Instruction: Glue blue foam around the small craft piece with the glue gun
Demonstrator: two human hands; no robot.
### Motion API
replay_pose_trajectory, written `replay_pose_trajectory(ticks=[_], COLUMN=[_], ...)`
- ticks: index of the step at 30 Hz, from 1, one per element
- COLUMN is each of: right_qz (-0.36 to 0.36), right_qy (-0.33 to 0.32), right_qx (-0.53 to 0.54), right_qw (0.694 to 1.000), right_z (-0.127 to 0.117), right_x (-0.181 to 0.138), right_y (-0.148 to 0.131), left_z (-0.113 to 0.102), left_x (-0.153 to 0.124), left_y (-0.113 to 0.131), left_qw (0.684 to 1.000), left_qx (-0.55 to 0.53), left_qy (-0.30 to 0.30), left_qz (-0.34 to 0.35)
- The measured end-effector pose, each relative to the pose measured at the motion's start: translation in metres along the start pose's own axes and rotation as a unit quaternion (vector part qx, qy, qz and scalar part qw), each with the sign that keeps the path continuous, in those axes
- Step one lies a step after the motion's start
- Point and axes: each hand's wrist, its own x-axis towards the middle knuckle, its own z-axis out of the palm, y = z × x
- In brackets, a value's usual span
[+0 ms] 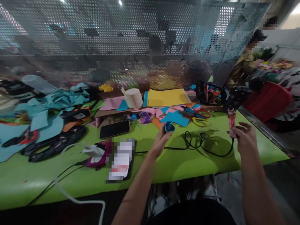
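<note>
My left hand (161, 142) is closed on a small rolled blue piece (169, 126) of what looks like felt or foam, held above the green tabletop. Near the table's right end, my right hand (247, 137) pinches the lower part of a slim pink corded tool (231, 123). That tool stands upright with a darker end on top; its exact kind is unclear. From its base a black cord (217, 155) runs in loops across the green table (178, 167) and behind my left forearm. Flat blue pieces (176, 118) lie just beyond my left hand.
Yellow sheets (167, 97), a white roll (134, 98) and yellow-handled scissors (199, 122) lie farther back. Leftward are a dark phone (114, 129), a lit phone (122, 161), a purple power strip (99, 157) and teal scraps (58, 98). A perforated metal panel (105, 47) stands behind.
</note>
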Motion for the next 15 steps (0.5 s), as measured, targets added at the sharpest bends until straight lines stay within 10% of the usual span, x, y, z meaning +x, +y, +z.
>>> replay_pose_trajectory(ticks=[9,15], right_qz=[0.135,0.068], right_qy=[-0.247,-0.367], right_qx=[0.16,0.099], right_qw=[0.946,0.922], right_z=[0.033,0.063], right_x=[-0.038,-0.073], right_y=[-0.029,-0.046], left_z=[-0.001,0.001], left_x=[-0.002,-0.003], left_y=[-0.002,0.005], left_qw=[1.0,1.0], left_qx=[0.005,0.015], left_qy=[-0.015,-0.012], left_qz=[-0.007,-0.011])
